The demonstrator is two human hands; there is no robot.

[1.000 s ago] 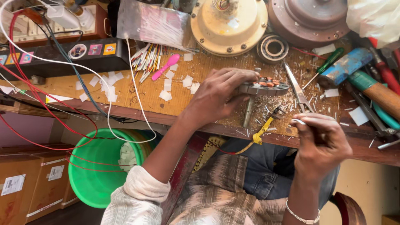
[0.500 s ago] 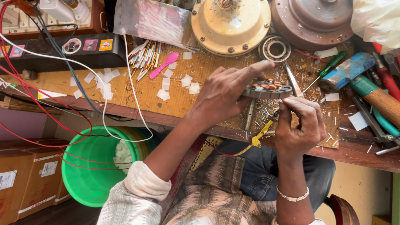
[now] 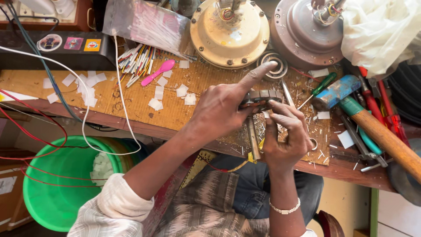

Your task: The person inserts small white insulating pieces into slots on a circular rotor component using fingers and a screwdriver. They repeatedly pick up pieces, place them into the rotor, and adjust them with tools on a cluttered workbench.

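Head view: green bucket with white paper scraps.

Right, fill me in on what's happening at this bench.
A person sits at a cluttered wooden workbench. The left hand grips a small wound metal core, index finger stretched out above it. The right hand pinches at the core's near edge; what its fingertips hold is too small to tell. Two round fan motor housings sit behind, a hammer and screwdrivers to the right, a green bucket below.
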